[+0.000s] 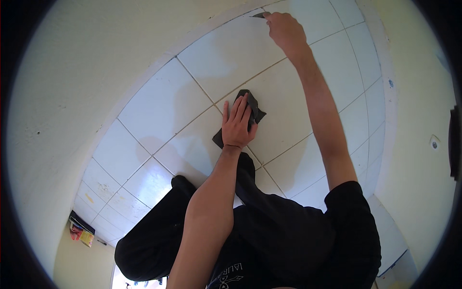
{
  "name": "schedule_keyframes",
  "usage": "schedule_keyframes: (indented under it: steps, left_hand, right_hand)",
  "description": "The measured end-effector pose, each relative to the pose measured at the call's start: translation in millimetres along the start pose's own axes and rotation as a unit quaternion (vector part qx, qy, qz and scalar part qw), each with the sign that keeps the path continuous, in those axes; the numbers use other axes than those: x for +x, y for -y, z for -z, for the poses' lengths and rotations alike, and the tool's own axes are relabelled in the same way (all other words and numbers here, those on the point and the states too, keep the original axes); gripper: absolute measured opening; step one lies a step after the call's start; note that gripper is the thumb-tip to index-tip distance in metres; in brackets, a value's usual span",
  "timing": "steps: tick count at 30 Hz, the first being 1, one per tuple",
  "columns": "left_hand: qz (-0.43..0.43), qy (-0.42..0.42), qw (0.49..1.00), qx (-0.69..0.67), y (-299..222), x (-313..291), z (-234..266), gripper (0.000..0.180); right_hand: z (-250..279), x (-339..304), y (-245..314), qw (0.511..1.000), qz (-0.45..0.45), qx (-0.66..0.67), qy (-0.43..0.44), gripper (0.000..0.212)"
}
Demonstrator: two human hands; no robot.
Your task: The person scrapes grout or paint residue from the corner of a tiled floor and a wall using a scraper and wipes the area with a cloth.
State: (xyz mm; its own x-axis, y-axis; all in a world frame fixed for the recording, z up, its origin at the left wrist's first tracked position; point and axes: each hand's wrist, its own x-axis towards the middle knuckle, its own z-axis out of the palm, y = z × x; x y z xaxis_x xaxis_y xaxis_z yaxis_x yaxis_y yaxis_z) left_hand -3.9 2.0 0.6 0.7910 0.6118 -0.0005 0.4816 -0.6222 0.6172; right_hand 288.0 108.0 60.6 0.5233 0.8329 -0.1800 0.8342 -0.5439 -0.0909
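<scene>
My left hand (pixel 238 126) lies on a dark grey cloth (pixel 218 139) on the white tiled floor. Its fingers are stretched out over the folded cloth, whose edges stick out on both sides. Far ahead, my right arm reaches to where the tiles meet the wall. There my right hand (pixel 288 34) is closed around a thin, pointed, knife-like blade (pixel 260 15). The tip points left, close to the joint at the wall; the handle is hidden in my fist.
Pale walls (pixel 120 53) border the tiled floor (pixel 159 91) on the left, far side and right. My bent knees in black trousers (pixel 154 231) are close behind the cloth. Small colourful items (pixel 82 231) lie by the wall at lower left. Yellowish marks (pixel 89 198) spot the left tiles.
</scene>
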Motion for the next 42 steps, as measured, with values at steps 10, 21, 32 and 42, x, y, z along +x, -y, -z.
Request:
schedule_keyframes:
  steps: [10, 21, 32, 42]
  left_hand:
    - [0.003, -0.001, 1.000, -0.021, -1.2, 0.1, 3.7, 0.040]
    - [0.003, 0.012, 1.000, -0.019, -1.6, 1.3, 2.5, 0.043]
    - [-0.002, 0.002, 1.000, -0.021, -2.2, 0.6, 1.8, 0.043]
    - [-0.005, -0.007, 1.000, -0.003, 0.6, -1.0, -0.9, 0.049]
  right_hand:
    - [-13.5, -35.3, 26.9, 0.994, -0.066, 0.054, -0.068, 0.031]
    - [-19.6, -35.4, 35.3, 0.992, -0.086, 0.063, -0.063, 0.036]
    - [-36.7, -37.4, 82.8, 0.995, -0.015, 0.092, 0.039, 0.037]
    - [-22.7, -25.1, 75.8, 0.995, 0.009, 0.099, 0.015, 0.021]
